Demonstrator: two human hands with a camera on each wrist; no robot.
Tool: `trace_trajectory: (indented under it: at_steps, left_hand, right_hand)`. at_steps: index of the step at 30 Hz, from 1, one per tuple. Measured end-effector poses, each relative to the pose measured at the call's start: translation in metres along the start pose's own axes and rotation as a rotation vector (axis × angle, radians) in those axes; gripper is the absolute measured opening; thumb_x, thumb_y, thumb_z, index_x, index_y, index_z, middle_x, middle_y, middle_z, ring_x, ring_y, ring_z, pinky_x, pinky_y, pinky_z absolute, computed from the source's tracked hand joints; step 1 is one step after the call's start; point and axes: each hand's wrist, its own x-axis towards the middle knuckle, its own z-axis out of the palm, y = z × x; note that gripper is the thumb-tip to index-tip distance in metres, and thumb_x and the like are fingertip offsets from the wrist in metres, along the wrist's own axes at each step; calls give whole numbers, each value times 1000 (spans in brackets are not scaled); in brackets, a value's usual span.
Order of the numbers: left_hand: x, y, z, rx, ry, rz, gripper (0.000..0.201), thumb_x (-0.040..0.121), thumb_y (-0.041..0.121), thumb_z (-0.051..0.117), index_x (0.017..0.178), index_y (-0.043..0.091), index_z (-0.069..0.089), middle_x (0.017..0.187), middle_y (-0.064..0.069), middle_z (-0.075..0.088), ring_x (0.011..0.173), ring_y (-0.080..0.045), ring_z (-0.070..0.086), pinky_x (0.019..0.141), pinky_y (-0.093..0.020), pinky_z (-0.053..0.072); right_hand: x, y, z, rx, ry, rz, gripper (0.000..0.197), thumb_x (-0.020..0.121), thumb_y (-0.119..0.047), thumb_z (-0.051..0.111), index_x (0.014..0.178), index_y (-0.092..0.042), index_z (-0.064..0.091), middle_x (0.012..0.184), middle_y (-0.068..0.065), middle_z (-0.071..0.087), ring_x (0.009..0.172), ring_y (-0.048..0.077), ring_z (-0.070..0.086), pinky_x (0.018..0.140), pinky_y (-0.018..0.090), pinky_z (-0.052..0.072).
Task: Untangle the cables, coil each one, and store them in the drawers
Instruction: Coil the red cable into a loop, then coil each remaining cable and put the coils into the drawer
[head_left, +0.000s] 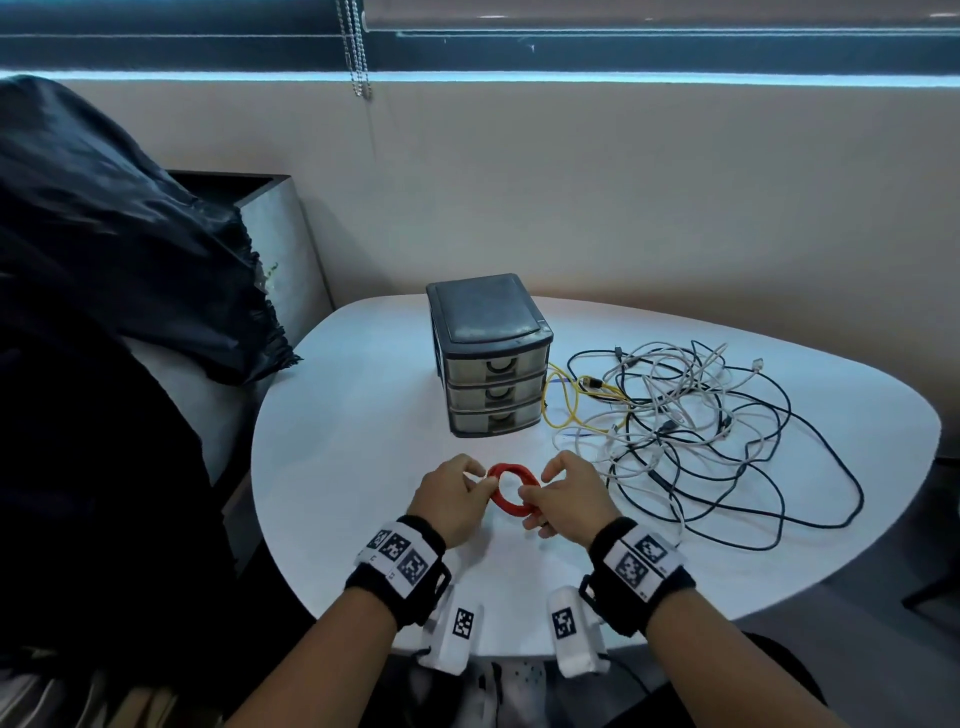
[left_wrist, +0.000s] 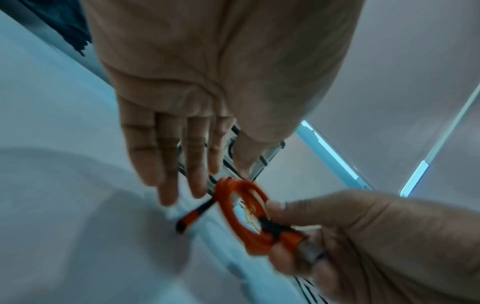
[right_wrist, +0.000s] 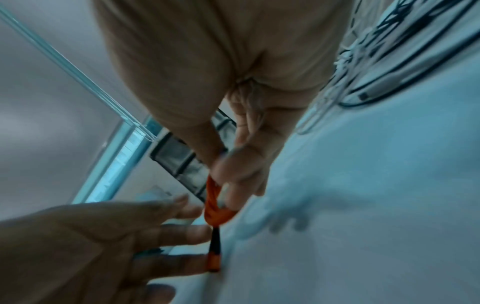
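Note:
A small coil of red-orange cable (head_left: 501, 501) hangs just above the white table (head_left: 353, 415), in front of the drawer unit (head_left: 491, 358). My right hand (head_left: 540, 486) pinches the coil's right side together with one plug (left_wrist: 288, 234). At the coil's left side is my left hand (head_left: 480, 480), its fingers (left_wrist: 166, 185) straight and their tips near the cable. The other black-and-orange plug end (left_wrist: 194, 214) sticks out below the left fingers. The three grey drawers are closed. To the right lies a tangle of black and white cables (head_left: 691, 431), with a yellow cable (head_left: 563, 410) beside the drawers.
A dark cloth (head_left: 104, 249) drapes over furniture at the left, beside the table's edge. A wall runs right behind the table. Bare tabletop lies left of the drawer unit and in front of my hands.

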Motion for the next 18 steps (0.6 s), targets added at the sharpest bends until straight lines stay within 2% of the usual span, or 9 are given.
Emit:
trace_trajectory:
  at_steps: [2,4,7,10,11,13,16,17,18]
  left_hand:
    - [3,-10,-5,81,-10,-38,31,96,41,55,117,18,61,109,1,66,104,-19,62,89,-29,47]
    - [6,-15,-14,50,15,-52,34,96,40,55,121,17,60,116,0,65,108,-19,60,92,-28,45]
    - [11,-18,-26,-4,37,-73,29,96,36,57,118,18,62,111,1,64,103,-17,59,89,-26,43]
    - [20,-13,-29,-57,59,-44,22,96,34,58,112,20,63,107,3,65,100,-15,60,84,-25,43]
    - [22,-9,-28,-86,63,-29,21,96,33,58,111,20,63,106,3,65,100,-15,61,82,-25,43]
    - [26,0,-26,-139,56,-1,20,96,32,58,110,19,64,105,3,66,97,-14,62,79,-23,45]
    - [29,12,-22,-171,46,62,18,95,31,60,107,19,66,103,2,68,95,-12,64,84,-26,50]
    - [30,14,-20,-176,44,81,16,95,31,61,105,20,67,102,3,68,94,-12,64,85,-27,51]
    - [31,17,-18,-176,41,97,14,94,31,61,103,22,67,100,3,69,93,-12,64,86,-28,52]
  right_hand:
    - [8,10,-1,-53,61,-7,26,87,-17,69,89,-9,45,74,20,71,52,25,65,51,36,55]
    - [15,17,-11,-164,124,-38,25,85,-28,71,84,-10,52,71,12,71,58,23,69,58,40,59]
    - [23,19,-25,-280,130,-73,22,82,-37,72,78,-19,59,76,3,70,76,24,71,75,48,59]
    - [30,13,-32,-312,123,-140,19,83,-36,70,74,-23,61,83,0,68,82,23,70,79,49,58]
    - [33,7,-33,-317,122,-177,18,84,-36,70,72,-26,61,87,-1,69,84,23,70,80,49,58]
    - [43,-6,-34,-326,127,-228,17,85,-37,68,70,-32,62,109,-2,70,94,24,70,86,48,56]
    - [68,-27,-34,-439,105,-243,11,90,-28,63,81,-32,68,140,3,56,117,24,61,100,41,49]
    - [76,-32,-32,-455,65,-211,10,90,-24,62,88,-30,69,142,6,53,117,24,61,98,39,50]
    - [83,-34,-30,-444,6,-174,10,91,-20,62,90,-28,68,136,8,57,108,24,64,88,37,53]
